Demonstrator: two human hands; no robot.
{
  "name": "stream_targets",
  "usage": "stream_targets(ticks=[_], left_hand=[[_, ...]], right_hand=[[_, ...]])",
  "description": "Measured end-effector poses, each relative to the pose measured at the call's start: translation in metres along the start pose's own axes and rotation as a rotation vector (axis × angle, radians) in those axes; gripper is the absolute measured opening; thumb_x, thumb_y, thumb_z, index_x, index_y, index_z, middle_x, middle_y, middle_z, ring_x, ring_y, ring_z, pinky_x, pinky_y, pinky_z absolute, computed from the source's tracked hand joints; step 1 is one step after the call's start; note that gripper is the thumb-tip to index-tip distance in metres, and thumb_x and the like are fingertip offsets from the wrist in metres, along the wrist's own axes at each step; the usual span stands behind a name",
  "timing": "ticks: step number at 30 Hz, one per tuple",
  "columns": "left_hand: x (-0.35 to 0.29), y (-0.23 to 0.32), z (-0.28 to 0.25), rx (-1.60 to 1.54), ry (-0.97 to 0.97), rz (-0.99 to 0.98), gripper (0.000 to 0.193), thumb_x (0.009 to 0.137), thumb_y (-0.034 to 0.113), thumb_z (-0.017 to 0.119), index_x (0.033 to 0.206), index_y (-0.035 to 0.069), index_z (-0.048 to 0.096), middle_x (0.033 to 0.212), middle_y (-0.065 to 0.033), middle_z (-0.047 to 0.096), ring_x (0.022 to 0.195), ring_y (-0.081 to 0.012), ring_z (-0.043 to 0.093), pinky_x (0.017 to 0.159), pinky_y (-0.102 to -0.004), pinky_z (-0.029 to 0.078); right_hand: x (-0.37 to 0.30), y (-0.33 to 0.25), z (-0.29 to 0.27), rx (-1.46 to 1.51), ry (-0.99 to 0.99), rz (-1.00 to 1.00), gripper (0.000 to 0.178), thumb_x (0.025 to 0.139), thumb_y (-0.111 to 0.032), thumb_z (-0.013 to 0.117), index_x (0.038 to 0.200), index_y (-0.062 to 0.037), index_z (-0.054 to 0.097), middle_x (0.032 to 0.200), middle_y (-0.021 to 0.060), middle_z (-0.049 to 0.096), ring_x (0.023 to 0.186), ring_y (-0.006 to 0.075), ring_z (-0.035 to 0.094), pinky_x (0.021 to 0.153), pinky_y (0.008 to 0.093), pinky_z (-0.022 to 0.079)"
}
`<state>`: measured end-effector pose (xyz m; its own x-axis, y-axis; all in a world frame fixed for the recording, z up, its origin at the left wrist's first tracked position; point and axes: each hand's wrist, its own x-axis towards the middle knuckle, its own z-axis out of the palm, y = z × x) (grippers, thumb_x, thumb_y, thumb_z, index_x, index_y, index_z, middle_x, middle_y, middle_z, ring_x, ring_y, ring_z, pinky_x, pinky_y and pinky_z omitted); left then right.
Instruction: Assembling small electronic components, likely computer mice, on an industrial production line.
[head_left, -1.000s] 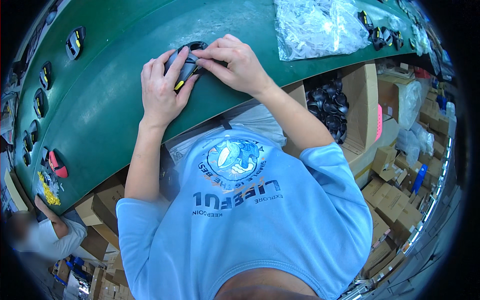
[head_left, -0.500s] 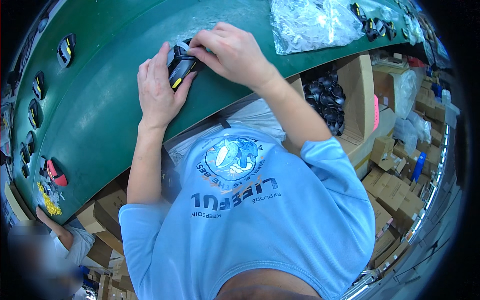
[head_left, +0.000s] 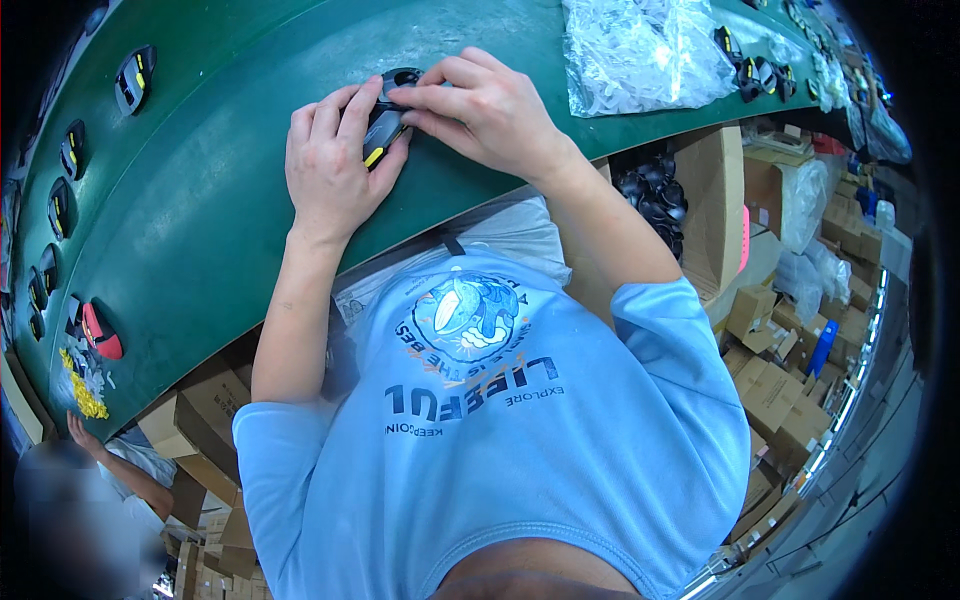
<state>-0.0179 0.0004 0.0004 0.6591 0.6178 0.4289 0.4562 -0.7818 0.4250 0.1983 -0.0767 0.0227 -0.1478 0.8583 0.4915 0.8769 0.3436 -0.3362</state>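
On the green table [head_left: 220,200] lies a black-and-grey plastic piece [head_left: 383,132], shaped like a computer mouse, with a yellow strip on its side. My left hand [head_left: 332,170] wraps round it, thumb on the near right side and fingers over the left side. At its far end is a dark round opening or ring. There my right hand [head_left: 488,112] presses thumb and forefinger together against the piece. Whatever sits between those fingertips is hidden.
Similar black-and-yellow pieces [head_left: 135,80] line the table's left side, near a red-and-black one [head_left: 101,331] and yellow bits [head_left: 84,390]. A clear bag of translucent parts [head_left: 650,60] lies right. Below the edge, a carton [head_left: 715,200] holds black parts [head_left: 650,195]. Another person's hand [head_left: 85,437] is lower left.
Both hands and the piece have shifted slightly to the right in view. A pale curved bit at my right fingertips no longer shows. My left fingers have moved farther over the piece.
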Motion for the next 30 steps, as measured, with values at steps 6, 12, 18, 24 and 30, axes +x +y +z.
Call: stream_targets(ticks=[6,12,18,24,30], left_hand=[[0.002,0.000,-0.003,0.039,-0.023,0.015,0.070,0.082,0.026,0.086,0.146,0.010,0.063,0.130,-0.0103,0.068,0.112,-0.0331,0.061,0.100,-0.0436,0.052],[0.003,-0.001,-0.003,0.084,-0.037,0.024,0.072,0.083,0.028,0.086,0.148,0.009,0.062,0.131,-0.0125,0.067,0.115,-0.0353,0.061,0.101,-0.0455,0.052],[0.001,-0.002,-0.001,0.083,-0.026,0.033,0.072,0.081,0.028,0.086,0.145,0.006,0.061,0.130,-0.0149,0.067,0.116,-0.0365,0.062,0.102,-0.0468,0.051],[0.004,-0.007,0.001,0.096,-0.017,0.053,0.072,0.080,0.031,0.088,0.142,0.007,0.062,0.129,-0.0130,0.067,0.116,-0.0351,0.061,0.101,-0.0469,0.049],[0.003,-0.006,0.002,0.087,0.014,0.055,0.070,0.082,0.036,0.089,0.140,0.009,0.064,0.127,-0.0113,0.067,0.115,-0.0335,0.060,0.099,-0.0461,0.049]], right_hand=[[-0.007,-0.013,-0.007,0.099,-0.119,0.161,0.033,0.093,-0.032,0.079,0.125,-0.0252,0.081,0.095,0.0037,0.076,0.087,0.0266,0.075,0.071,0.0405,0.061],[-0.019,-0.011,0.010,0.155,0.009,0.118,0.043,0.094,-0.029,0.080,0.137,-0.0226,0.076,0.075,0.0037,0.071,0.067,0.0245,0.069,0.062,0.0379,0.056],[-0.021,-0.013,0.020,0.237,0.021,0.133,0.047,0.095,-0.030,0.080,0.141,-0.0225,0.073,0.074,0.0034,0.071,0.066,0.0247,0.069,0.063,0.0376,0.056],[-0.022,-0.017,0.015,0.291,-0.009,0.192,0.037,0.094,-0.029,0.078,0.130,-0.0213,0.077,0.090,0.0066,0.076,0.080,0.0286,0.074,0.070,0.0418,0.060],[-0.005,-0.001,0.023,0.361,0.137,0.180,0.018,0.093,-0.022,0.079,0.108,-0.0136,0.082,0.092,0.0083,0.074,0.084,0.0305,0.073,0.073,0.0429,0.060]])
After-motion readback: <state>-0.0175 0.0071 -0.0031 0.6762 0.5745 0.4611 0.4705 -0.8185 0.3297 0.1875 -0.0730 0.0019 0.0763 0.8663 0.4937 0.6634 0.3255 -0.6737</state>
